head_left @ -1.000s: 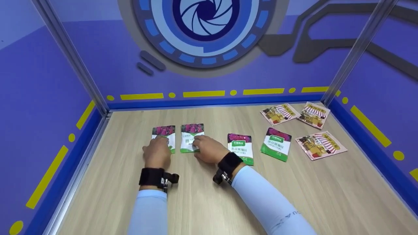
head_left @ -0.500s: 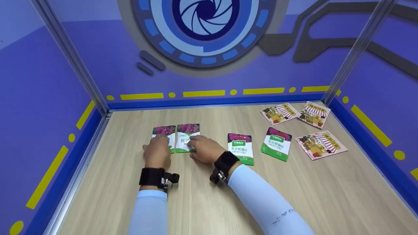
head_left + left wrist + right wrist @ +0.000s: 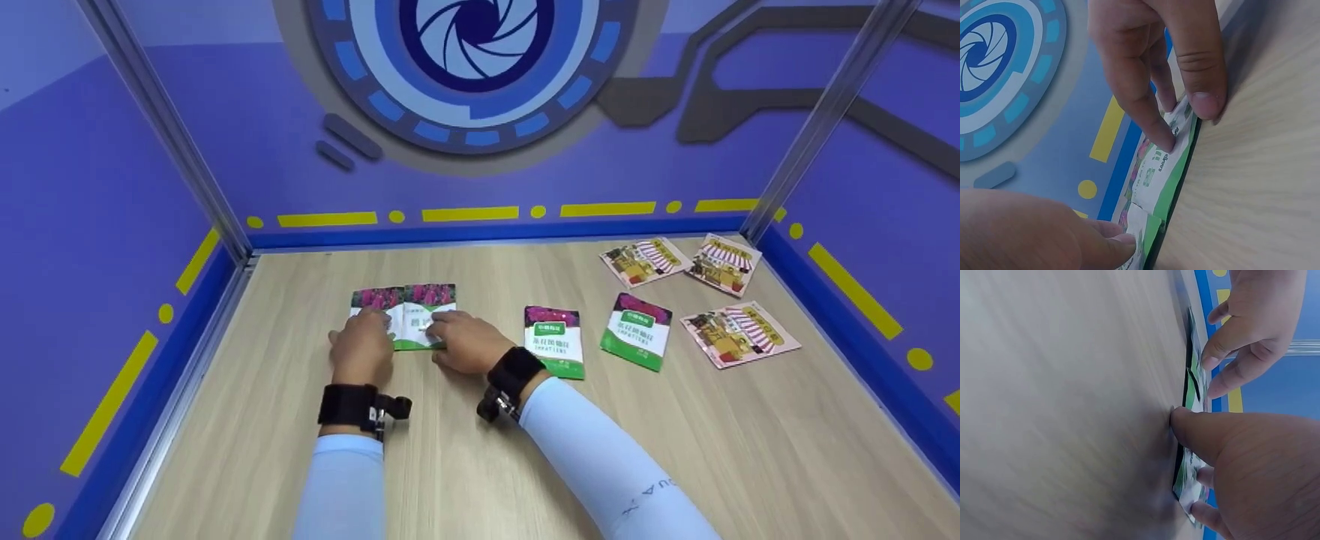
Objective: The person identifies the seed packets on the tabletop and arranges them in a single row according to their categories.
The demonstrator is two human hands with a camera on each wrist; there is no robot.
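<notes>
Left hand (image 3: 361, 349) and right hand (image 3: 471, 343), fingers spread, touch the left packet (image 3: 377, 298) and right packet (image 3: 418, 319) on the table (image 3: 442, 465). Both are white and green with pink flowers (image 3: 430, 293). Before, they had a gap; now they meet.

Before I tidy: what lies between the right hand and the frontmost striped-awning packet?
The head view shows one Impatiens packet beside the right hand, then a separate second Impatiens packet farther right.

Head view forward-down, wrist views low, close, sideways, sharing seemingly the same two packets (image 3: 1152, 179)
</notes>
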